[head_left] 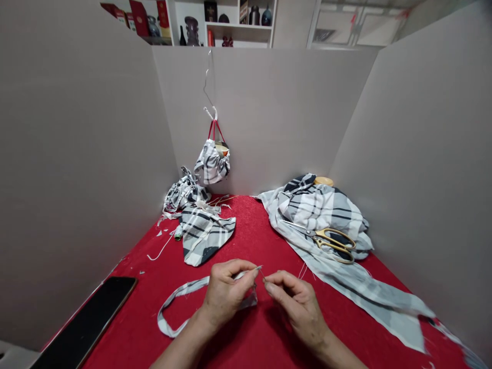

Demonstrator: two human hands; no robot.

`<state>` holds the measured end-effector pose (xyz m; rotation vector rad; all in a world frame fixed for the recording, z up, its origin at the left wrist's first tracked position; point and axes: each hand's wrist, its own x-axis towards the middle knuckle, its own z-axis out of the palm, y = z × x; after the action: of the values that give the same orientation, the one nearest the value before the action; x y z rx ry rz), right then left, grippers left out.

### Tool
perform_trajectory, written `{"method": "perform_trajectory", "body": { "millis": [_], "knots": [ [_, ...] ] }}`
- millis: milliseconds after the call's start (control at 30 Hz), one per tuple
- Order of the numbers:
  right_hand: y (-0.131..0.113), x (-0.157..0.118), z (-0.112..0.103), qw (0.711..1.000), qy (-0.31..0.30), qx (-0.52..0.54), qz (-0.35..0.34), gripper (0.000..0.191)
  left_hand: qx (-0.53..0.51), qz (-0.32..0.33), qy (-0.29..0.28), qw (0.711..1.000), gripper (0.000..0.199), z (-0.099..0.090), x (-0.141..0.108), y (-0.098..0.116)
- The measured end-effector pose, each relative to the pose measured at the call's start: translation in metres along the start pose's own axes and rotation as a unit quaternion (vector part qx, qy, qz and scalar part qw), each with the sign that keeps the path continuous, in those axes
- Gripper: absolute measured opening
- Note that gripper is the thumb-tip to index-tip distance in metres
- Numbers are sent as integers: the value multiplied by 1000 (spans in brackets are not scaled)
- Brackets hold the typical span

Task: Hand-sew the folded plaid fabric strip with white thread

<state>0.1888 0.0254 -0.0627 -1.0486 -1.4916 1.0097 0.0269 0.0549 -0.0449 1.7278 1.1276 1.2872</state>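
The left forearm [182,348] and right forearm [340,353] rise from the bottom edge and converge at the centre, with both wrists slightly bent. The left hand [226,294] turns its back up and outward, its fingers [234,267] curled toward the thumb in a tight pinch. The right hand [295,307] angles in from the other side — thumb and forefinger [271,279] pressed together at the tips — with both pinches close but not touching.
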Motion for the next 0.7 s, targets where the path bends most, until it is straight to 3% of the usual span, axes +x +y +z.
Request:
{"method": "perform_trajectory", "body": {
  "millis": [400,633,700],
  "knots": [
    [-1,0,0,1000,-1,4,7,24,19,20,0,1000,13,0,1,3],
    [-4,1,0,1000,0,-18,10,25,76,107,-17,991,16,-3,1,-1],
    [-3,1,-2,999,3,-33,14,34,87,121,-27,988,17,-4,2,-2]
  ]
}}
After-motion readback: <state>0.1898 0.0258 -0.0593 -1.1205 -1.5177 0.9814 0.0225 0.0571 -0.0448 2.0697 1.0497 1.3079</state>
